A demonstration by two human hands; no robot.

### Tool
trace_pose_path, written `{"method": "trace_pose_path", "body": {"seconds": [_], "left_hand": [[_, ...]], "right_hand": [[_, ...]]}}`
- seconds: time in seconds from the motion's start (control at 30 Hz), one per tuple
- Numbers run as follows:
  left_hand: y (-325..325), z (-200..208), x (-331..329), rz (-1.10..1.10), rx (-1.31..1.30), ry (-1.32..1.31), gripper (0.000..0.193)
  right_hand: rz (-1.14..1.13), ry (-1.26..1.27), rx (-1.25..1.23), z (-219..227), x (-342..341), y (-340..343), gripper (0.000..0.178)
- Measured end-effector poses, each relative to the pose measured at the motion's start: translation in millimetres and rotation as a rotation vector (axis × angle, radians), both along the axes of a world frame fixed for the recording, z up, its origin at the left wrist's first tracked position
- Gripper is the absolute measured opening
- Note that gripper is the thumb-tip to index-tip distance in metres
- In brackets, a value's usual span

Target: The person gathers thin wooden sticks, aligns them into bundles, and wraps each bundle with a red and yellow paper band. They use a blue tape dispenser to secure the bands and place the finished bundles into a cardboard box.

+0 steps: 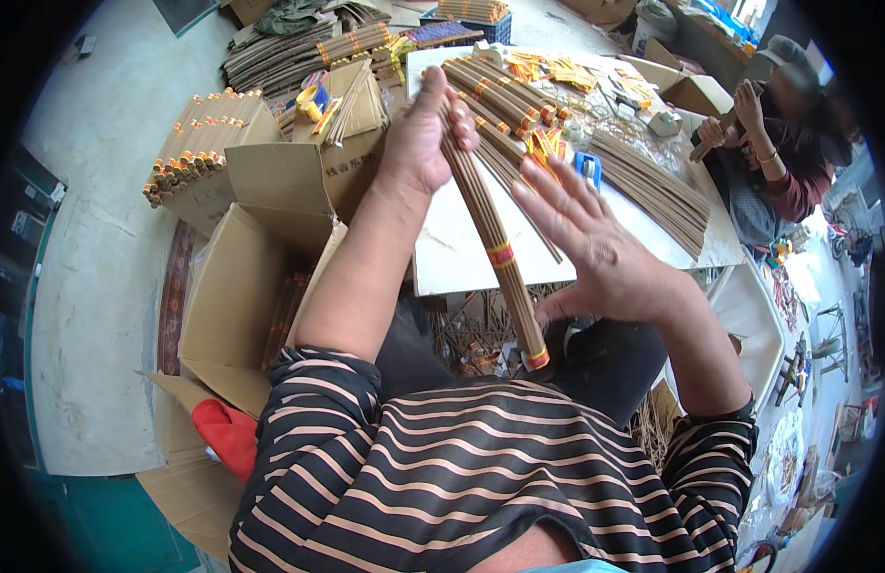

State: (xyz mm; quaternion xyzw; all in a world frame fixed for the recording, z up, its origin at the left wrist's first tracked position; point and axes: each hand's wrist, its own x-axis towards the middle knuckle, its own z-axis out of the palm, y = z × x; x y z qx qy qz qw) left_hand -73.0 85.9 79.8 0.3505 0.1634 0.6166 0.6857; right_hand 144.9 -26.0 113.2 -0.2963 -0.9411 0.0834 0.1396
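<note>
A long bundle of brown incense sticks (478, 203) slants from upper left to lower right in front of me. Red and yellow paper bands wrap its middle and lower end. My left hand (425, 136) is closed round its upper end. To the right of the bundle is my right hand (600, 250), fingers spread and holding nothing; its thumb is near the lower part, and whether it touches I cannot tell. Finished bundles (505, 95) with red and yellow bands lie on the white table (452, 263), beside loose incense sticks (648, 186) and paper labels (547, 143).
An open cardboard box (223, 296) with bundles inside stands at my left. Behind it, another carton (199, 181) is stacked with banded bundles. A blue tape dispenser (588, 168) sits on the table. At the far right, a person (781, 143) holds sticks in both hands.
</note>
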Motion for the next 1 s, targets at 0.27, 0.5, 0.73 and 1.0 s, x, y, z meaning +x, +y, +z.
{"method": "trace_pose_path", "body": {"seconds": [0.27, 0.5, 0.73, 1.0], "left_hand": [[-23.8, 4.3, 25.0, -0.096, 0.051, -0.019, 0.048], [-29.7, 1.7, 27.5, -0.164, 0.077, 0.003, 0.052], [-41.6, 24.0, 21.6, 0.001, 0.095, 0.013, 0.052], [-74.6, 46.0, 34.7, -0.059, 0.211, 0.106, 0.024]], "right_hand": [[-0.051, -0.097, 0.283, 10.9, -26.8, 31.3, 0.124], [-0.008, -0.134, 0.329, 14.0, -32.1, 26.5, 0.126], [-0.046, 0.566, -0.416, -14.4, -24.4, 17.6, 0.112], [-0.315, 0.83, -0.913, -48.2, -55.6, 9.2, 0.026]]}}
